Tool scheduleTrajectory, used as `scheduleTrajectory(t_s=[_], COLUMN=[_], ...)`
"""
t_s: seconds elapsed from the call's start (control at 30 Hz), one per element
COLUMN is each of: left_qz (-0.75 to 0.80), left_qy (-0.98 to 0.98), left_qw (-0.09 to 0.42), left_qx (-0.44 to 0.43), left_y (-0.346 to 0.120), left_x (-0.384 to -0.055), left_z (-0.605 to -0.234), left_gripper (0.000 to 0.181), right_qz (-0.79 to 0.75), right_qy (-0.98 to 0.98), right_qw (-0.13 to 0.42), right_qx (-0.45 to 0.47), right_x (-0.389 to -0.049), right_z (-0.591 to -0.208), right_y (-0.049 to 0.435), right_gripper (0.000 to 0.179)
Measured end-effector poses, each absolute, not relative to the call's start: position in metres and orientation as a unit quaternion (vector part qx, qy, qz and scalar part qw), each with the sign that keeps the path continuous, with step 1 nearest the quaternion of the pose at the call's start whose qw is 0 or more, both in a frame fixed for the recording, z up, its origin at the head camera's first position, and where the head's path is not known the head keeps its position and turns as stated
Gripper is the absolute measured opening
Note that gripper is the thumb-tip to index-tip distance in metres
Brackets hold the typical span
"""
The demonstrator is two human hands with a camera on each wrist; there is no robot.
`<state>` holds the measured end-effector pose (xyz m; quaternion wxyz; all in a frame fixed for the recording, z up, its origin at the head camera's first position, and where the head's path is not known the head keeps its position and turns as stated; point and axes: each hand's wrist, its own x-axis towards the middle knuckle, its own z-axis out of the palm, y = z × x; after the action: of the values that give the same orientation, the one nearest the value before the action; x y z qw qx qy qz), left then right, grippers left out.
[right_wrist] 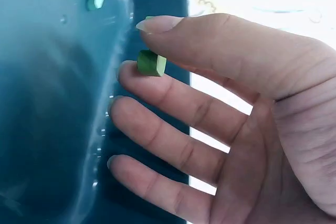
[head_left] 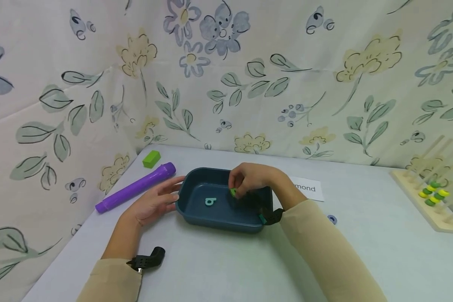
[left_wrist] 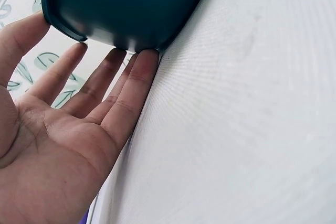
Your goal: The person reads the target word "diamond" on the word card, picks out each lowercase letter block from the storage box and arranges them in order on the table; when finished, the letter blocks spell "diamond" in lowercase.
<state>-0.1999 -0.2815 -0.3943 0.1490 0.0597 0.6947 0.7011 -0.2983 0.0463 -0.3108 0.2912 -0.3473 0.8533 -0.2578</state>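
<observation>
A dark teal plastic tray (head_left: 219, 222) stands on the table with one teal character-shaped piece (head_left: 211, 199) lying on its floor. My left hand (head_left: 156, 205) is at the tray's left end. In the left wrist view its outstretched fingertips (left_wrist: 142, 66) touch the tray's outer wall, the thumb up by the rim. Over the right half of the tray, my right hand (head_left: 251, 178) pinches a small green piece (right_wrist: 151, 63) between thumb and forefinger. Most of that piece is hidden by the thumb. The other fingers of this hand extend over the tray's inside edge.
Left of the tray lie a purple tube (head_left: 136, 188) and a green block (head_left: 151, 159). A white card (head_left: 309, 188) ending in "mond" lies behind my right forearm, a bluish ring-shaped piece (head_left: 334, 220) beside the sleeve. A wooden peg stand (head_left: 447, 226) with green and yellow beads is far right.
</observation>
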Motion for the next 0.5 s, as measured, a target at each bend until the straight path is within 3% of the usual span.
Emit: scheduleTrajectory(t_s=[0.5], left_qz=[0.698], left_qy=[0.698], left_qw=[0.148], left_qx=[0.065], left_y=[-0.281], left_x=[-0.198], left_z=[-0.393], left_gripper=[0.068], right_qz=[-0.282], right_qy=[0.843], right_qw=[0.250], right_qx=[-0.383], right_x=[-0.289], right_z=[-0.289], right_y=[0.052], right_gripper=[0.021])
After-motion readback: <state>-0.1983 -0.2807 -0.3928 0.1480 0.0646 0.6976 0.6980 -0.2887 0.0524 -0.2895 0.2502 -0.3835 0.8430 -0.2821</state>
